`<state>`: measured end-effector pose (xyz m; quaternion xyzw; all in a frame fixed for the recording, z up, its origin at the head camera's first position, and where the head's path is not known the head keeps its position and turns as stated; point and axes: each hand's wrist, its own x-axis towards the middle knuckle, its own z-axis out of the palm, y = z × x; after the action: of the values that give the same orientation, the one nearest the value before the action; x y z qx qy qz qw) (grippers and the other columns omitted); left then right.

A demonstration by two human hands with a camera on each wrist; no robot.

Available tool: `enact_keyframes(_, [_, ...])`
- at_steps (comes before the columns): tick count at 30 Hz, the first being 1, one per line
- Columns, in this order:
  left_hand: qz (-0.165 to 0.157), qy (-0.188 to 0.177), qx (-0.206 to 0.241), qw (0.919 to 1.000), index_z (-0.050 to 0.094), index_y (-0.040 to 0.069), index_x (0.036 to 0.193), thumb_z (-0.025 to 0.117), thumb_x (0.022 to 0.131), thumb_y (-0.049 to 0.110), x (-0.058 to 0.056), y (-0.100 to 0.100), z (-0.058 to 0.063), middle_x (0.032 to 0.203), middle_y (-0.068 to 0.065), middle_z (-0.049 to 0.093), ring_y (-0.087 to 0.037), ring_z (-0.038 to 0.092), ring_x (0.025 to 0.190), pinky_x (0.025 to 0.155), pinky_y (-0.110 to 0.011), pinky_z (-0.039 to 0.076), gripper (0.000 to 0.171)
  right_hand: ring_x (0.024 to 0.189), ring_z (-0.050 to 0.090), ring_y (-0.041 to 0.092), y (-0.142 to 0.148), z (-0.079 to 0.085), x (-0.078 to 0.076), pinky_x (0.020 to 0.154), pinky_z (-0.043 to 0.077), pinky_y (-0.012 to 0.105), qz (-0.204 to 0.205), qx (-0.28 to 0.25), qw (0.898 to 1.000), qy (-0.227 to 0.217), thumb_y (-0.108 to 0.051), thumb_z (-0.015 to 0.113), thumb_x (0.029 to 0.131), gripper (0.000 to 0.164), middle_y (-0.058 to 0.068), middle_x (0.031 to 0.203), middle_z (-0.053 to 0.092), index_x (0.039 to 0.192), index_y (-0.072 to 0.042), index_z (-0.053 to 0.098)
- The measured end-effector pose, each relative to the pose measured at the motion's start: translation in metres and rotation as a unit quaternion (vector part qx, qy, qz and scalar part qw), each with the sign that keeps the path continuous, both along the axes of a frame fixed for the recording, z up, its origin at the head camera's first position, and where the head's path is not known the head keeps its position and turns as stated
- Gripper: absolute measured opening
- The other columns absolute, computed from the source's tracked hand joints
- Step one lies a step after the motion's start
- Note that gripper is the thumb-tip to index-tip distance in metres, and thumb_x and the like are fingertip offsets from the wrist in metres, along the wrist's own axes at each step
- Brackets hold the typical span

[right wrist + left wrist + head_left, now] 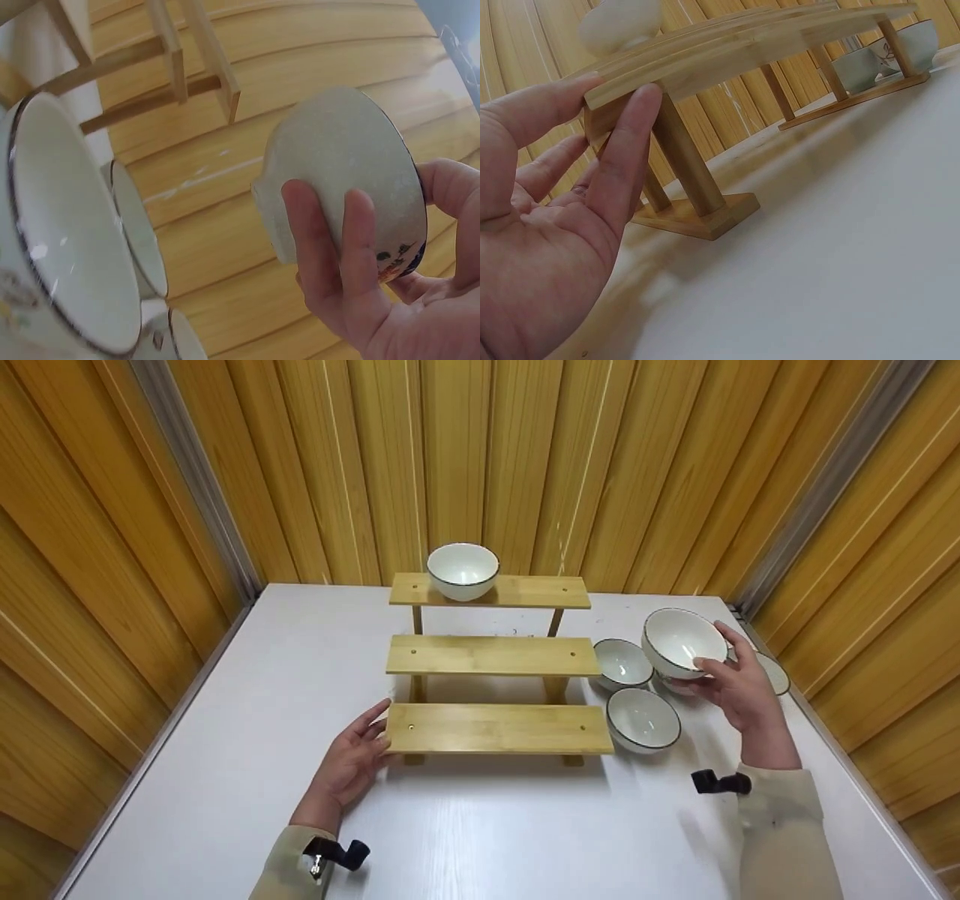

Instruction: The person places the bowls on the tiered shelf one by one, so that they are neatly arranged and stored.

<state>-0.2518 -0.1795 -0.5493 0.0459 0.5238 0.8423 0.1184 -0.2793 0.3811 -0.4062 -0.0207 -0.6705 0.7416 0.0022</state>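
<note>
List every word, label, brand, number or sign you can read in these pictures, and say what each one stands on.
None: no words, labels, brands, numbers or signs can be read in any view.
The bowl in the right hand bears a coloured painted pattern, with no lettering to be made out.
The wooden rack shows wood grain and small round marks, no print.

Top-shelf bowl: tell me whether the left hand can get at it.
Probably yes, once the left hand releases the bottom shelf: nothing visible blocks the left side of the top-shelf bowl.
</note>
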Motion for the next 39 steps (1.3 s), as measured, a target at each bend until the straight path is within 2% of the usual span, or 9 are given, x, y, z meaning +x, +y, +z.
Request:
enact_keyframes(4, [-0.003,0.007,0.0,1.0,0.026,0.006,0.162,0.056,0.097,-0.007,0.0,0.0,0.0,0.133,-0.003,0.059,-0.018,0.067,0.113,0.092,-0.034,0.058,0.073,0.083,0.076,0.016,-0.013,0.011,-0.009,0.077,0.064,0.031,0.004,0.012,1.0,0.005,-0.001,0.058,0.101,0.084,0.02,0.143,0.029,0.166,-0.027,0.011])
enact_keyframes(9, [-0.008,0.013,-0.001,0.9999,0.025,0.006,0.162,0.055,0.098,-0.007,0.001,0.0,-0.001,0.133,-0.003,0.059,-0.018,0.067,0.113,0.092,-0.034,0.059,0.072,0.079,0.077,0.02,-0.033,0.024,-0.022,0.075,0.063,0.027,0.019,-0.002,1.0,-0.002,-0.002,0.058,0.101,0.083,0.018,0.138,0.033,0.165,-0.027,0.012])
enact_keyframes(14, [-0.006,0.003,0.001,1.0,0.026,0.007,0.163,0.056,0.097,-0.007,0.001,0.0,0.0,0.133,-0.003,0.059,-0.018,0.067,0.113,0.091,-0.033,0.059,0.073,0.076,0.078,0.023,-0.054,0.037,-0.038,0.07,0.061,0.022,0.029,-0.007,1.0,-0.003,-0.001,0.056,0.1,0.079,0.025,0.149,0.027,0.164,-0.029,0.017])
enact_keyframes(17, [0.0,-0.003,-0.002,1.0,0.026,0.007,0.163,0.056,0.097,-0.007,0.001,0.0,0.001,0.133,-0.003,0.059,-0.018,0.067,0.114,0.092,-0.032,0.059,0.073,0.076,0.077,0.022,-0.069,0.044,-0.048,0.071,0.062,0.023,0.034,-0.012,0.999,-0.005,0.0,0.056,0.1,0.08,0.028,0.158,0.017,0.163,-0.029,0.018])
enact_keyframes(21, [0.002,-0.004,-0.008,1.0,0.027,0.007,0.162,0.056,0.097,-0.008,0.001,0.0,0.001,0.133,-0.002,0.06,-0.018,0.067,0.115,0.093,-0.033,0.059,0.073,0.074,0.077,0.02,-0.086,0.051,-0.061,0.071,0.062,0.023,0.038,-0.004,0.999,-0.01,-0.001,0.056,0.099,0.081,0.029,0.161,0.015,0.164,-0.029,0.016])
enact_keyframes(25, [-0.001,-0.002,-0.011,0.9999,0.026,0.007,0.163,0.056,0.097,-0.008,0.001,-0.001,0.001,0.135,-0.003,0.059,-0.018,0.067,0.115,0.092,-0.033,0.059,0.074,0.071,0.076,0.02,-0.101,0.056,-0.074,0.066,0.06,0.02,0.041,0.003,0.999,-0.015,-0.002,0.055,0.099,0.081,0.028,0.163,0.016,0.165,-0.03,0.016])
enact_keyframes(32, [-0.002,-0.004,-0.007,1.0,0.026,0.007,0.163,0.056,0.097,-0.007,0.002,-0.001,0.002,0.136,-0.004,0.057,-0.019,0.067,0.116,0.091,-0.033,0.059,0.073,0.072,0.076,0.019,-0.13,0.06,-0.093,0.067,0.06,0.02,0.048,0.015,0.999,-0.013,-0.004,0.056,0.098,0.081,0.023,0.167,0.013,0.164,-0.028,0.018])
enact_keyframes(39, [-0.005,-0.006,0.003,1.0,0.026,0.007,0.163,0.055,0.097,-0.008,0.003,0.0,0.003,0.136,-0.004,0.057,-0.02,0.067,0.115,0.091,-0.033,0.059,0.074,0.083,0.067,0.017,-0.153,0.058,-0.11,0.066,0.057,0.019,0.035,0.04,0.999,-0.011,-0.007,0.058,0.097,0.08,0.023,0.164,0.018,0.164,-0.027,0.019])
